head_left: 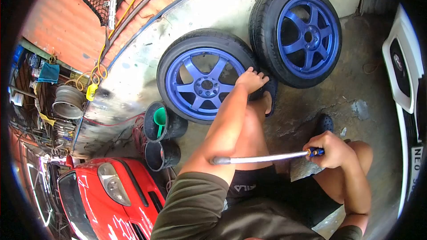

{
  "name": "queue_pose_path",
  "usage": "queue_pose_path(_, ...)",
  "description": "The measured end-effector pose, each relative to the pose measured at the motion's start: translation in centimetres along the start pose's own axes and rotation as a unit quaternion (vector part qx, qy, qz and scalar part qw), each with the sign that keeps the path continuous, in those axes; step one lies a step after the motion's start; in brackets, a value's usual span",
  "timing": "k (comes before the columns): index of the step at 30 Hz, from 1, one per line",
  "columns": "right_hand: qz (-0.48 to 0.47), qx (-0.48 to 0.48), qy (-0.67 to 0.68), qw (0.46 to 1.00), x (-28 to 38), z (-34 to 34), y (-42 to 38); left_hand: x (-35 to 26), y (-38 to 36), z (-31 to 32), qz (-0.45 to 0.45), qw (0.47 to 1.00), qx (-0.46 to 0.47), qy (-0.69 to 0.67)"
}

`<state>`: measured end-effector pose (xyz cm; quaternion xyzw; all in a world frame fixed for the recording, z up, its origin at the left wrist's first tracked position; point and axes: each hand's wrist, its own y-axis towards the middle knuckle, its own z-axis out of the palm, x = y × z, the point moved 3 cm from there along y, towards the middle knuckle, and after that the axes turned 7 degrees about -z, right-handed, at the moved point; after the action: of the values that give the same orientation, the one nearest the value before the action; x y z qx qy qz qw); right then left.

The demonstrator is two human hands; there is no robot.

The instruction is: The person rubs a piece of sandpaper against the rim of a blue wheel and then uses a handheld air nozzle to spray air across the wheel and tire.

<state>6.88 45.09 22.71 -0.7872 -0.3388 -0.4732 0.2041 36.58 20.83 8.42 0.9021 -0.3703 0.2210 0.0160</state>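
Note:
My left hand (252,80) reaches forward to the near edge of a blue six-spoke wheel (189,69) with a black tire, and its fingers curl over the tire there. This wheel leans against the wall. In my closed right hand (328,150) is a long silver bar (267,157) with a blue-and-yellow handle. The bar points left across my legs, and its thick grey end passes over my left forearm. A second blue wheel (321,53) stands to the right of the first, also against the wall.
Two black buckets (175,126) sit by the wheel, one with a green scoop (160,118) in it. A red car (102,195) is at lower left. A white car bumper (402,62) borders the right side. A bare metal rim (68,102) lies near a shelf.

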Motion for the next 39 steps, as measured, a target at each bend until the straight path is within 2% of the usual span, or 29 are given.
queue_pose_path(3,0.036,-0.034,-0.038,0.998,-1.5,-0.8,-0.1,-0.5,-0.4,0.0,0.012,1.000,0.011,0.005)
queue_pose_path(4,0.099,-0.033,-0.035,0.994,-2.2,-1.2,-0.4,-0.4,-0.1,-0.2,0.015,1.000,0.003,0.008)
queue_pose_path(6,0.086,-0.023,-0.035,0.995,-1.8,-1.6,-0.7,-0.4,-0.1,-0.5,0.014,1.000,0.016,0.005)
queue_pose_path(8,0.006,-0.014,-0.010,1.000,-0.4,-0.6,-0.6,-0.3,0.1,-0.8,0.009,1.000,0.019,0.000)
queue_pose_path(9,-0.002,0.007,0.002,1.000,-0.2,0.1,-0.5,-0.3,0.1,-0.7,0.008,1.000,0.018,-0.001)
queue_pose_path(12,0.031,-0.024,-0.041,0.998,-1.1,-0.5,-0.6,-0.5,0.0,-0.2,0.002,1.000,0.027,0.003)
queue_pose_path(14,0.113,-0.039,-0.040,0.992,-2.1,-1.5,-0.9,-0.7,0.0,-0.3,0.005,1.000,0.025,0.004)
queue_pose_path(18,0.027,0.017,-0.013,0.999,-0.1,-0.6,-0.8,-0.2,0.1,-0.3,0.003,1.000,0.015,0.002)
queue_pose_path(19,-0.001,0.006,0.000,1.000,0.0,0.1,-0.7,-0.2,0.0,-0.3,0.003,1.000,0.020,0.004)
queue_pose_path(22,0.054,-0.041,-0.043,0.997,-1.9,-0.6,-0.7,-0.5,-0.1,-0.2,-0.006,1.000,0.013,0.007)
queue_pose_path(23,0.130,-0.037,-0.030,0.990,-2.3,-1.2,-0.8,-0.5,-0.4,-0.2,-0.001,1.000,0.015,0.007)
queue_pose_path(26,0.097,-0.021,-0.019,0.995,-2.4,-1.4,-1.3,-0.2,-0.3,0.2,0.001,1.000,-0.004,0.005)
queue_pose_path(28,0.042,0.010,-0.036,0.998,-1.0,-0.7,-1.2,0.3,-0.6,0.5,-0.004,1.000,-0.028,0.005)
queue_pose_path(30,-0.026,0.048,0.013,0.998,-0.3,-0.1,-0.9,0.3,-0.7,0.9,-0.015,1.000,0.001,0.007)
queue_pose_path(34,0.028,-0.040,-0.001,0.999,-1.9,-0.5,-0.5,0.2,-0.5,0.6,-0.019,1.000,0.018,0.006)
queue_pose_path(39,-0.016,-0.001,0.024,1.000,-0.4,0.1,-0.2,0.7,-0.4,0.4,-0.016,0.999,0.028,0.007)
